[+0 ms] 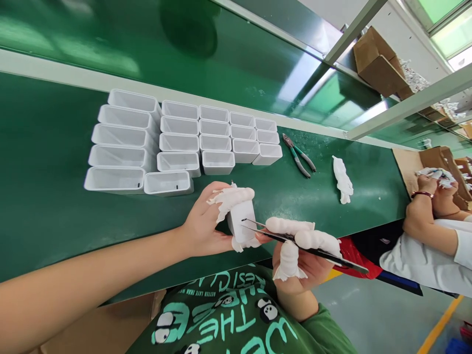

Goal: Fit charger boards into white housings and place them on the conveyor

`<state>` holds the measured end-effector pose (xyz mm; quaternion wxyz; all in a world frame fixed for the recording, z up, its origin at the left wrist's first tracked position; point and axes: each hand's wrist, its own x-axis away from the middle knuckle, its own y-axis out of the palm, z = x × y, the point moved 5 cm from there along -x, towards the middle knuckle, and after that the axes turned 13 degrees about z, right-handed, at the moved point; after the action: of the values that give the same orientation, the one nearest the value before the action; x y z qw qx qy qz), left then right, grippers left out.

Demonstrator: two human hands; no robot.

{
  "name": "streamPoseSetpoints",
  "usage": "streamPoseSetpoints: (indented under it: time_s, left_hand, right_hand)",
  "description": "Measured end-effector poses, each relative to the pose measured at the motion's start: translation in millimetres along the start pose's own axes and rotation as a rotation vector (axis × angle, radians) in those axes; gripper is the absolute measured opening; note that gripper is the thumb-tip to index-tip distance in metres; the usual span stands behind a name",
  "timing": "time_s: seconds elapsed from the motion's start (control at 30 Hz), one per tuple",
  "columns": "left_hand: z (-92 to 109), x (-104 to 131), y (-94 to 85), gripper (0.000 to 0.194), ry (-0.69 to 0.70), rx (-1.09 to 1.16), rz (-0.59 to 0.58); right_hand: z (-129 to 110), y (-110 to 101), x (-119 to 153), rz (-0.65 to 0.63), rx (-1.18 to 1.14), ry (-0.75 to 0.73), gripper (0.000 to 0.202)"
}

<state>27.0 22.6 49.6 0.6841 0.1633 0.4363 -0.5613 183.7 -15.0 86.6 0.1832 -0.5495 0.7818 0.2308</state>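
Observation:
My left hand, with white finger covers on some fingers, is wrapped round a small white plastic box. My right hand, also wearing white finger covers, grips black tweezers. The tweezer tips are at the face of the box turned toward them, beside a small dark mark or slot. Behind my hands, rows of white open-topped boxes stand on the green table. Two of the front boxes show a small dark spot inside.
Pliers with green and black handles lie right of the boxes. Further right is a crumpled white finger cover piece. At the far right, a person's hands work beside a cardboard box. A metal shelf frame rises behind the table.

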Motion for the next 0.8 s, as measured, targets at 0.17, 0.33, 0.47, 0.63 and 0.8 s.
streamPoseSetpoints:
  time_s: [0.17, 0.33, 0.47, 0.63, 0.8]
  left_hand:
    - [-1.4, -0.6, -0.8, 0.071, -0.034, 0.002, 0.0]
    - [0.0, -6.8, -1.6, 0.07, -0.02, 0.1, 0.015]
    - [1.3, -8.8, -1.3, 0.071, -0.053, 0.185, 0.033]
    - [2.0, -9.1, -1.1, 0.066, -0.091, 0.186, 0.036]
    - [0.8, -9.3, -1.3, 0.068, -0.113, 0.181, 0.002]
  right_hand:
    - [-0.3, 0.4, 1.9, -0.034, 0.049, 0.011, 0.03]
    - [-3.4, 3.9, -1.7, -0.004, 0.038, -0.025, 0.031]
    - [-7.1, 3.8, -2.2, -0.019, 0.095, -0.074, 0.034]
    - [-8.7, 1.5, -0.6, -0.053, 0.115, -0.102, 0.036]
    - [-1.9, -0.5, 2.1, 0.035, 0.165, -0.016, 0.033]
